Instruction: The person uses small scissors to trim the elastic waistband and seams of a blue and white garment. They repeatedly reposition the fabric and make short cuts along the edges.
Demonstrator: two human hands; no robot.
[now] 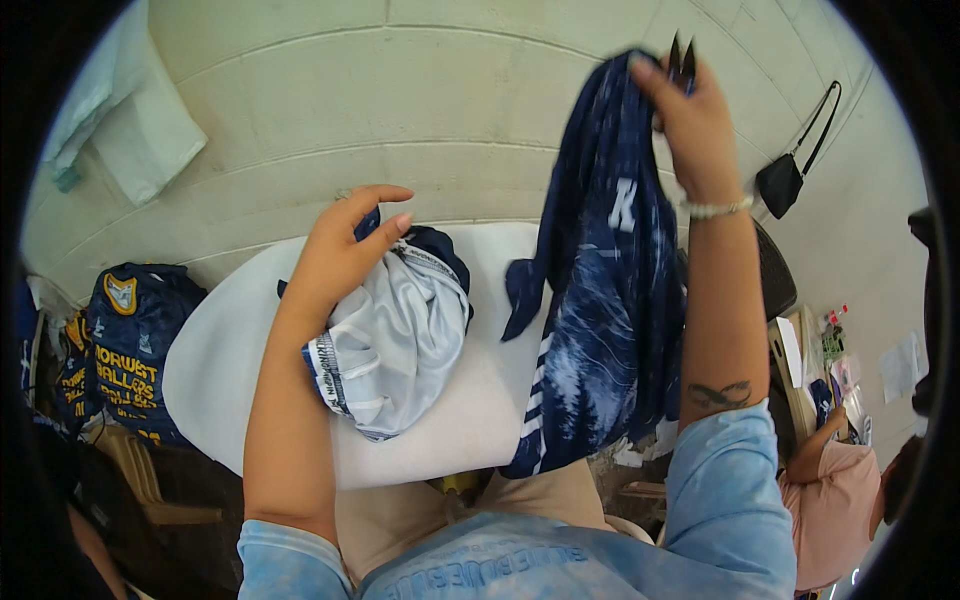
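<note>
My right hand (690,125), raised at the upper right, pinches the top of a navy patterned garment (610,290). The cloth hangs down with white streaks, a white letter and white side stripes. Small thread snips (682,60) are also in that hand, their two dark points upward. My left hand (345,245) is over the far left side of a bunched, inside-out garment (400,340) with a pale shiny lining and navy edges. Its index finger and thumb are stretched apart, with a bit of navy cloth showing between them; the other fingers are mostly hidden.
The bunched garment lies on a white padded board (220,360) before me. Navy jerseys with yellow lettering (130,350) hang at the left. A pale block wall (450,110) stands behind. A black bag (782,185) hangs at right, and a person in pink (835,500) sits there.
</note>
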